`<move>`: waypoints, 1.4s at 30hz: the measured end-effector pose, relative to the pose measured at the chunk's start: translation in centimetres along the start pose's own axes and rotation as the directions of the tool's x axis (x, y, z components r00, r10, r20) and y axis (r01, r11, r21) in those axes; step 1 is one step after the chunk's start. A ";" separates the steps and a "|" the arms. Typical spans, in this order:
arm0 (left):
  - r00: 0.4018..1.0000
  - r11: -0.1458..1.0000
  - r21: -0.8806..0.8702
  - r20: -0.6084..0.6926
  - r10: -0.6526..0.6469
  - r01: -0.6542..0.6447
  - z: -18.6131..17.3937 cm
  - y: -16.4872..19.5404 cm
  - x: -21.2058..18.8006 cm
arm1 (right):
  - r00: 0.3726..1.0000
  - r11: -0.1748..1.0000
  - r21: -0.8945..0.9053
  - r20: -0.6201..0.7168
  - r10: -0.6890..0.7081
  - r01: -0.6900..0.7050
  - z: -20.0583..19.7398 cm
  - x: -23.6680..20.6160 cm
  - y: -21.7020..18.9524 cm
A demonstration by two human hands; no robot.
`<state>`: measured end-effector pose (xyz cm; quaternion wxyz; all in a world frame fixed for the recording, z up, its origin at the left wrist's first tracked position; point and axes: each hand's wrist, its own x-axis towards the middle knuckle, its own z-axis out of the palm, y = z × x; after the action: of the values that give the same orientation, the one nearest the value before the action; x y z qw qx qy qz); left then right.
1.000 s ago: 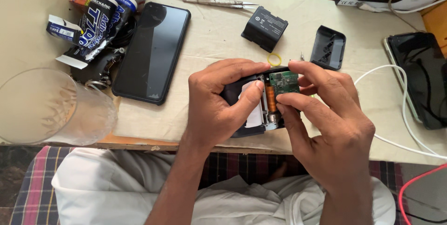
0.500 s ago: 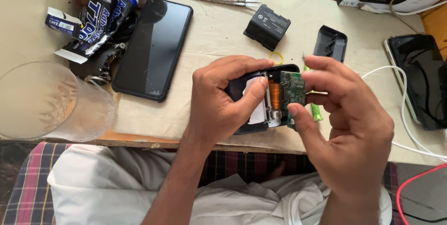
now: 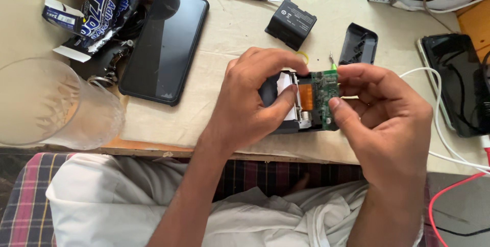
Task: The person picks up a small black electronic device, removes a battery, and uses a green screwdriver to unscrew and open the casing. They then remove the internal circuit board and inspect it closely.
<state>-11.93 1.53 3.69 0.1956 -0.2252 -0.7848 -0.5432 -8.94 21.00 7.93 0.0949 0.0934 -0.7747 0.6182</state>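
fingers: my right hand (image 3: 380,119) pinches the green circuit board (image 3: 325,99) between thumb and fingertips, centre-right of the frame.
left hand (image 3: 252,99): wrapped around the small black device (image 3: 270,93), thumb pressed on its white part, centre of the frame.
board: upright against the opened device, an orange strip just beside it.
upper middle: black battery block (image 3: 291,24) and black cover (image 3: 359,50) on the cloth.
left: dark phone (image 3: 166,45), clear glass (image 3: 51,104).

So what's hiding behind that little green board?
Behind the green circuit board you can see an orange ribbon strip and white and metal parts inside the small black device. Both hands cover the rest.
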 end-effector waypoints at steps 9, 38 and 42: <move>0.969 0.964 0.265 0.229 -0.095 0.032 -0.4 2.1 1.7 | 0.996 0.997 0.047 -0.055 -0.066 0.068 -0.2 0.2 0.1; 0.751 0.910 0.086 0.537 -0.385 0.405 0.1 2.3 6.2 | 0.967 0.977 -0.012 -0.139 -0.214 0.215 -0.9 0.0 0.2; 0.825 0.942 -0.016 0.489 -0.285 0.335 0.7 1.9 5.8 | 0.966 0.970 -0.037 -0.089 -0.244 0.242 -1.2 0.0 0.5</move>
<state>-15.68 3.57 8.08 -0.1074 -0.2315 -0.8060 -0.5340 -9.03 22.25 7.66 0.2071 0.1574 -0.7600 0.5956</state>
